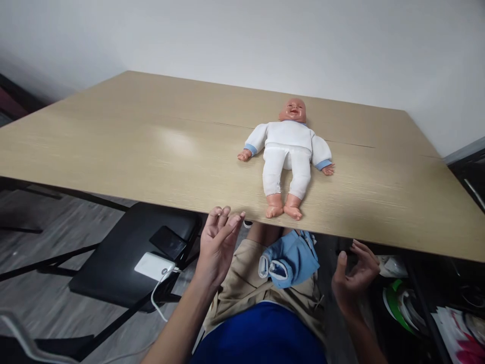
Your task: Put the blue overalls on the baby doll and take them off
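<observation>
A baby doll [289,156] in a white suit with blue cuffs lies on its back on the wooden table [151,141], feet at the near edge. A small blue garment [290,259] rests on my lap below the table edge. My left hand [217,245] is raised just in front of the table edge, left of the doll's feet, fingers loosely spread and holding nothing. My right hand [354,275] hovers right of the blue garment, fingers curled but apart, with nothing in it.
A black chair [125,258] stands to my left, with a dark phone [167,242] and a white power bank [154,266] with a cable on its seat. Bags and coloured items [417,303] sit under the table at right. A white wall is behind.
</observation>
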{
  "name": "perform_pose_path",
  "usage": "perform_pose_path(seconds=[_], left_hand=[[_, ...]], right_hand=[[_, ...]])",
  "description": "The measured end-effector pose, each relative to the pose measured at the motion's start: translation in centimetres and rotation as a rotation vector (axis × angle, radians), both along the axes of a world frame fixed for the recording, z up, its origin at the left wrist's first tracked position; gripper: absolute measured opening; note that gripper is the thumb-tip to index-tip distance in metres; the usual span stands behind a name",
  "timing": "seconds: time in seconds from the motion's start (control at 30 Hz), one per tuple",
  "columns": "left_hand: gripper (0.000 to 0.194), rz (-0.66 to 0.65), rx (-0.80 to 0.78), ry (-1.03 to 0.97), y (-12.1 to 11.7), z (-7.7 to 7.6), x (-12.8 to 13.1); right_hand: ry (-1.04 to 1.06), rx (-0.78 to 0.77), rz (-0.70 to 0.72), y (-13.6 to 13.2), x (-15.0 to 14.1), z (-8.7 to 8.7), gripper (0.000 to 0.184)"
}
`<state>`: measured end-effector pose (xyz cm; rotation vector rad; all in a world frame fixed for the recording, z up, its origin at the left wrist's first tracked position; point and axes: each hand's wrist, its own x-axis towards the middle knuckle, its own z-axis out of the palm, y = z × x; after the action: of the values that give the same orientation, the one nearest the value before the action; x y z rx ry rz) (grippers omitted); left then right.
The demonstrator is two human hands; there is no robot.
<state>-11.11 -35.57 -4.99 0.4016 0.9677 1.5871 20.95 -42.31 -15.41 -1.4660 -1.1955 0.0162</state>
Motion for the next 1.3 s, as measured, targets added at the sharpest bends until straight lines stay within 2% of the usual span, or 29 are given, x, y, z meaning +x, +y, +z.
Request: perform_pose_path(seconds=[0.1, 0.23, 0.37, 0.5, 0.8, 1.07, 1.3], left_hand=[[0.046, 0.026, -0.018, -0.093, -0.9, -0.6, -0.2], [0.037, 0.091, -0.044, -0.307, -1.2, -0.3, 0.1], [0.041, 0.174, -0.225, -0.535, -0.6, 0.5, 0.4], [0.044, 0.218, -0.324, -0.639, -0.2, 0.6, 0.5], [0.043, 0.320, -0.370, -0.545, 0.4, -1.0, 0.4], [0.038, 0.351, -0.376, -0.436, 0.8, -4.1, -0.4], [0.035, 0.313, -0.351, -0.338, 1.3, -7.4, -1.2]], right_hand=[[-0.029, -0.011, 0.004, -0.5, 0.0, -2.0, 0.030], [0.006, -0.061, 0.010, -0.2, -0.5, -5.1, 0.028], [0.095, -0.101, 0.029, -0.1, -0.9, -7.6, 0.028], [0.178, -0.187, 0.063, -0.5, -1.3, -9.0, 0.028], [0.255, -0.295, 0.059, -0.8, -1.4, -11.0, 0.027], [0.320, -0.404, 0.078, -0.4, -1.0, -12.8, 0.028], [0.351, -0.447, 0.066, 0.0, -0.9, -13.6, 0.028]])
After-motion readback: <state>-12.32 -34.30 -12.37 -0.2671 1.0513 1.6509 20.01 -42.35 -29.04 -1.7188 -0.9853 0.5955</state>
